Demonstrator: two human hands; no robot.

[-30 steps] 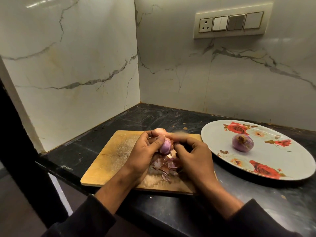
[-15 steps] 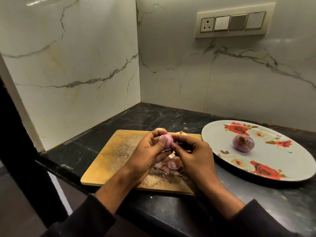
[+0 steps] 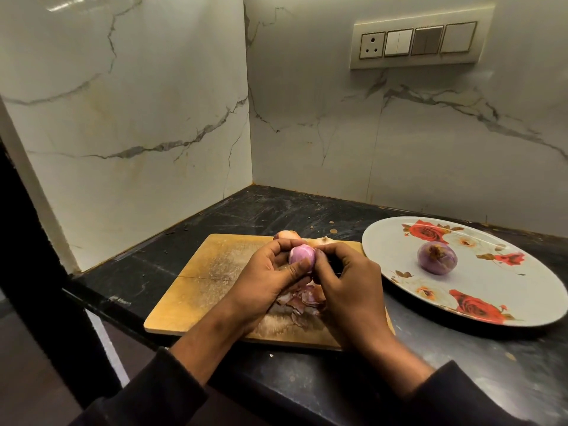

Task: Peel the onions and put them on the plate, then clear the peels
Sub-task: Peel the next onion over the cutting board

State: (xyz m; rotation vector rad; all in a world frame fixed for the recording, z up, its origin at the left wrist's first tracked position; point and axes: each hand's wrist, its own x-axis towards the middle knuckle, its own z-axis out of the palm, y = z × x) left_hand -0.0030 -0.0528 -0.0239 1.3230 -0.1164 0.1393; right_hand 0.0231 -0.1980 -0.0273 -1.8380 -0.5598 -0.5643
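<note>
Onion in hand [image 3: 302,255]: held above the cutting board [image 3: 212,281], gripped by left hand [image 3: 270,281], thumb curled across its near side; right hand [image 3: 344,281] fingers pinch at its right edge. Plate [image 3: 479,302], right of both hands, nearer the right hand, carries one peeled onion [image 3: 436,258]. Peels [image 3: 302,299] on board beneath hands, partly hidden. Two unpeeled onions [image 3: 287,235] far side, mostly hidden. Whether skin remains: cannot tell.

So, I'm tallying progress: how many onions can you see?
4: one peeled on the plate at, one in both hands, two unpeeled behind them on the board. Hands may hide others.
</note>
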